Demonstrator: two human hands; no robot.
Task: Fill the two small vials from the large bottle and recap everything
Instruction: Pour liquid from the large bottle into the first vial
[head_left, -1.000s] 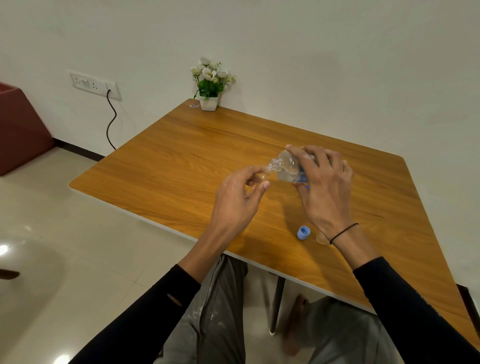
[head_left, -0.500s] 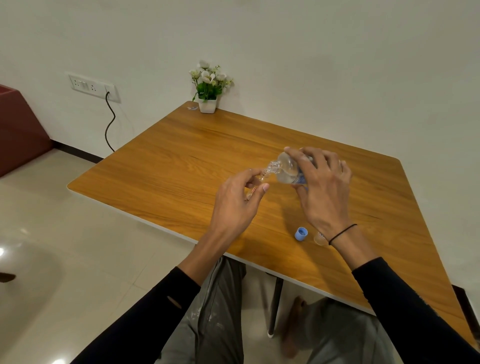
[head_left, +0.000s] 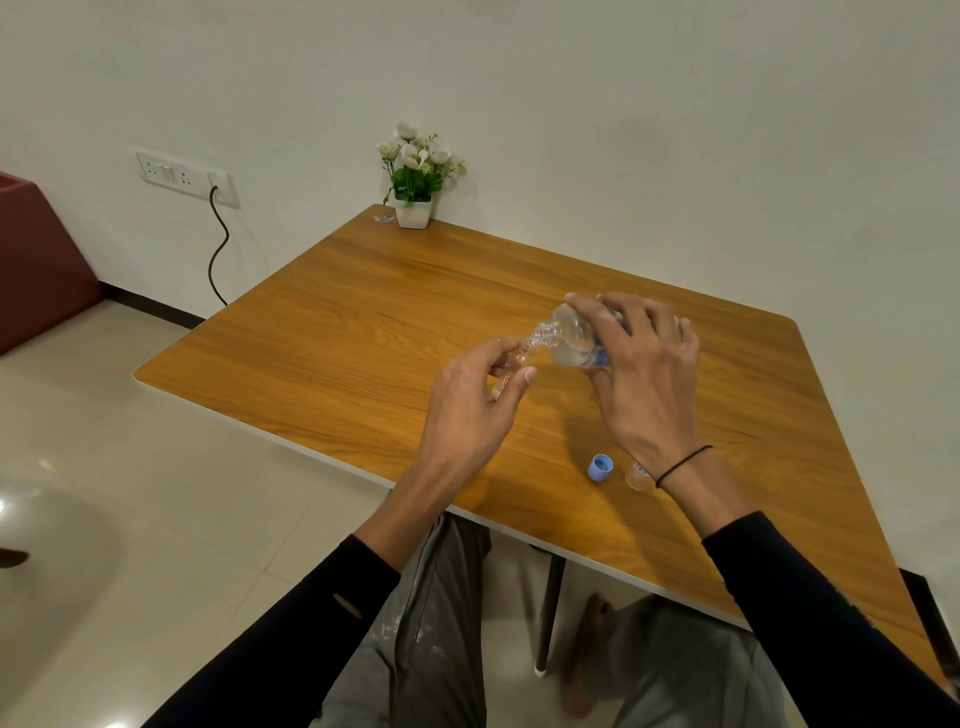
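The right hand wraps its fingers round the tipped large bottle, mouth at the vial pinched in the left hand above the tabletop, presumably to pour without spilling.

I see an evenly lit, fairly bright room with soft shadows under the hands on the glossy orange-brown wooden table. Glare spots shine on the pale polished floor tiles at lower left. The wide lens bends the table edges, and the legs below look slightly blurred.
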